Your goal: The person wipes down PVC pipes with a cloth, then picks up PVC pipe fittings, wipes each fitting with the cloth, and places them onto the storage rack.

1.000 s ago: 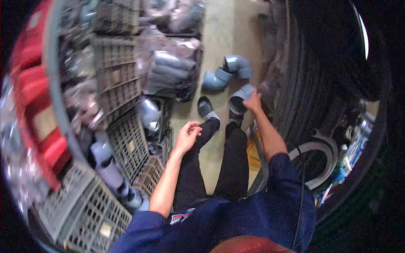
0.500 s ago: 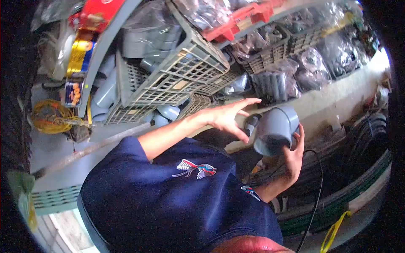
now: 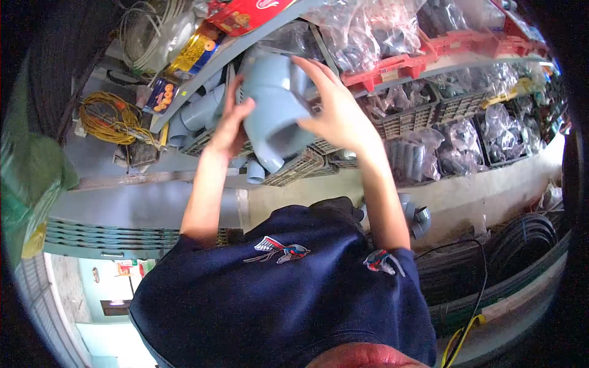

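Note:
A large grey-blue plastic pipe elbow (image 3: 268, 101) is held up between my two hands, its wide open end tilted toward me and down. My right hand (image 3: 337, 110) grips its right side, fingers over the top and thumb by the opening. On the other side my left hand (image 3: 229, 126) presses against the elbow with thumb and fingers. Behind it stands a grey plastic crate (image 3: 297, 167) of pipe fittings, partly hidden by the elbow and my hands. More grey fittings (image 3: 202, 113) lie to the left of the elbow.
Shelves hold a red crate (image 3: 399, 64) of bagged fittings and dark crates (image 3: 402, 122) below it. A coiled yellow cord (image 3: 110, 119) and biscuit packs (image 3: 193, 55) are at the left. Black hose coils (image 3: 527, 245) lie at the right, and grey fittings (image 3: 420, 222) sit beyond my right arm.
The elbow has moved left and up, from my right hand alone to between both hands. My left hand, open and apart before, now touches it. The view has turned toward the left shelves.

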The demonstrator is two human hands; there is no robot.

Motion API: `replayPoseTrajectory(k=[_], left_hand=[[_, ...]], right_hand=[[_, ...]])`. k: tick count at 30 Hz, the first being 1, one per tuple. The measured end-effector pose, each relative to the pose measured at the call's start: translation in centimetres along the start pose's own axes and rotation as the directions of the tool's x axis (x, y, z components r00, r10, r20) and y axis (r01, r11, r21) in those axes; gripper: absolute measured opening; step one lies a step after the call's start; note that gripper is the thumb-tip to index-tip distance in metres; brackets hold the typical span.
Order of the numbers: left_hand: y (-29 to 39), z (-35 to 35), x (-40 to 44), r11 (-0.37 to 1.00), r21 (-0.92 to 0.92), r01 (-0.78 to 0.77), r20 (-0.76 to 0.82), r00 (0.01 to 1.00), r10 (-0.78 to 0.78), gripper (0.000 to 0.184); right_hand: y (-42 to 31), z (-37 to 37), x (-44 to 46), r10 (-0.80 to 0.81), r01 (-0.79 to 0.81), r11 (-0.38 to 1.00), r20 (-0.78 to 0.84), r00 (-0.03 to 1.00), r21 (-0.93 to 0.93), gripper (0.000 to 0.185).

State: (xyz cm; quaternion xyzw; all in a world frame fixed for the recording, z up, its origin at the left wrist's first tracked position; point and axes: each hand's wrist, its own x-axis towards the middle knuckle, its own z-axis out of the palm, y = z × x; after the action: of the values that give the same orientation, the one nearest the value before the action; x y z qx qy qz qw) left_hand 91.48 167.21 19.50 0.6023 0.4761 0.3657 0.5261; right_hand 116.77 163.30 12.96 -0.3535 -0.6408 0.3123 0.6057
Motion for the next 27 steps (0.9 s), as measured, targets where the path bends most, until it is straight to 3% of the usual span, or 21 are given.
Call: replayPoseTrajectory(k=[1,2,4,6,8,10,12,14,16,17,19,20,22,23,24,26,27], left_hand=[[0.7,-1.1,0.3,0.997,-0.074,0.001,-0.041,0.999,-0.004,0.101],[1.2,-2.1,0.9,0.988,-0.153,-0.002,-0.080,0.997,-0.011,0.102],[-0.4,-5.7,3.0,0.989,-0.143,0.028,-0.124,0.991,-0.046,0.108],[-0.3,-6.6,4.0,0.994,-0.038,0.105,-0.304,0.946,-0.112,0.116],[-1.4,-7.6,5.6,0.989,-0.034,0.141,-0.323,0.935,-0.144,0.120],[-1.8,-7.8,5.9,0.969,-0.095,0.230,-0.354,0.902,-0.249,0.091],[-1.8,-7.8,6.4,0.968,-0.094,0.232,-0.338,0.907,-0.250,0.089],[-2.2,-8.3,5.5,0.966,-0.095,0.242,-0.340,0.904,-0.260,0.086],[-2.5,-8.5,5.0,0.963,-0.107,0.249,-0.297,0.916,-0.270,0.088],[-2.9,-9.2,4.9,0.962,-0.111,0.250,-0.300,0.914,-0.272,0.088],[-3.6,-10.6,6.0,0.936,-0.163,0.312,-0.206,0.917,-0.342,0.077],[-3.6,-10.8,7.3,0.923,-0.106,0.371,-0.263,0.885,-0.386,0.072],[-4.3,-12.0,9.0,0.935,0.018,0.354,-0.287,0.898,-0.334,0.074],[-4.1,-12.0,9.9,0.915,0.016,0.404,-0.280,0.880,-0.383,0.076],[-4.1,-12.1,10.4,0.914,0.045,0.403,-0.220,0.897,-0.384,0.088],[-4.6,-10.9,11.3,0.915,0.152,0.374,-0.348,0.886,-0.305,0.101],[-4.8,-10.6,11.2,0.908,0.178,0.379,-0.300,0.900,-0.317,0.108]], right_hand=[[0.8,1.5,2.5,-0.112,0.111,0.994,-0.059,0.992,-0.024,0.089],[2.4,3.2,4.7,-0.074,0.080,0.992,-0.064,0.995,0.096,0.085],[4.2,5.8,7.0,0.006,-0.002,0.996,-0.041,0.999,0.090,0.080],[5.9,7.8,8.4,0.064,-0.058,0.981,0.026,0.998,-0.187,0.078],[6.9,9.4,8.1,-0.019,0.033,0.987,0.091,0.996,-0.157,0.077],[6.3,10.0,8.0,0.016,0.001,0.983,0.096,0.995,-0.183,0.087],[5.1,10.3,8.0,0.142,-0.117,0.962,0.088,0.986,-0.247,0.100],[5.2,10.6,9.1,0.216,-0.142,0.929,0.187,0.958,-0.342,0.118],[5.0,11.2,9.6,0.258,-0.203,0.955,0.269,0.928,-0.215,0.130],[4.7,11.7,9.4,0.259,-0.203,0.955,0.274,0.926,-0.215,0.130],[3.9,12.1,9.5,0.242,-0.129,0.911,0.254,0.936,-0.392,0.136],[4.2,12.6,9.4,0.249,-0.133,0.909,0.259,0.933,-0.395,0.136],[5.1,13.3,10.8,0.339,-0.234,0.888,0.220,0.915,-0.396,0.132],[6.1,13.6,11.3,0.356,-0.262,0.885,0.196,0.913,-0.385,0.126],[7.2,13.7,11.9,0.419,-0.309,0.864,0.228,0.879,-0.397,0.133],[8.2,13.0,12.3,0.423,-0.278,0.864,0.307,0.852,-0.419,0.131],[8.8,12.6,12.1,0.456,-0.248,0.831,0.354,0.817,-0.499,0.132]])
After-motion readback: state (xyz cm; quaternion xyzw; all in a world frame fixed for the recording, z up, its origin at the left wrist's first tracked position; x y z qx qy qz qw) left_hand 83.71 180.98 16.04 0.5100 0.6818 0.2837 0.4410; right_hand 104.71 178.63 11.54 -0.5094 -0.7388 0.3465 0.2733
